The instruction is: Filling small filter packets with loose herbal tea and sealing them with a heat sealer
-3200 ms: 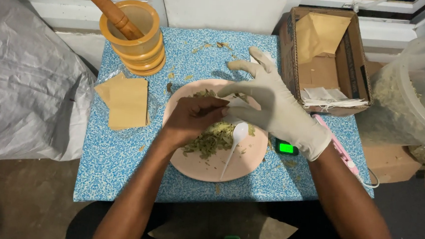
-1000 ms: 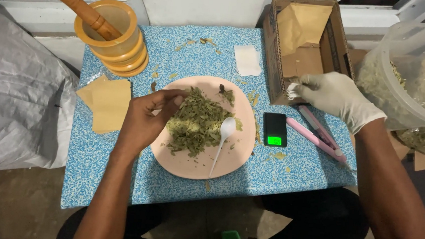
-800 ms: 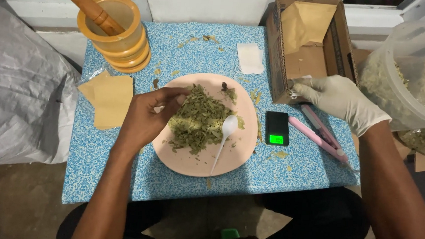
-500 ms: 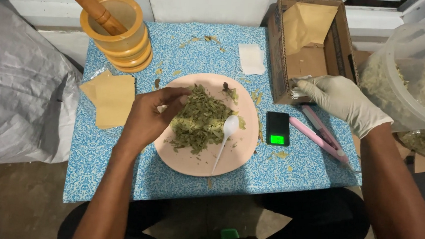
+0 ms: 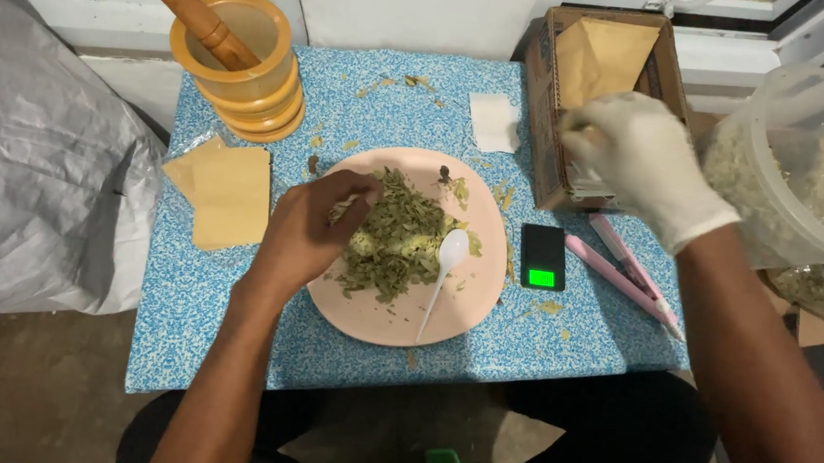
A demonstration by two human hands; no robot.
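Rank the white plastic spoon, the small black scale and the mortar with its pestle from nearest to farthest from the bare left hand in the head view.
1. White plastic spoon, just right of the left hand, on the pink plate.
2. Small black scale, farther right, past the plate.
3. Mortar with pestle, at the table's far left corner.

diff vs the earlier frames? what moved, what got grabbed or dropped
The gloved right hand left the pink plate, went right to the cardboard box, and now sits higher over its front edge; whether it holds anything is unclear. The bare left hand stayed at the plate's left rim, fingers curled at the dried leaves. White spoon, scale and mortar lie unchanged.
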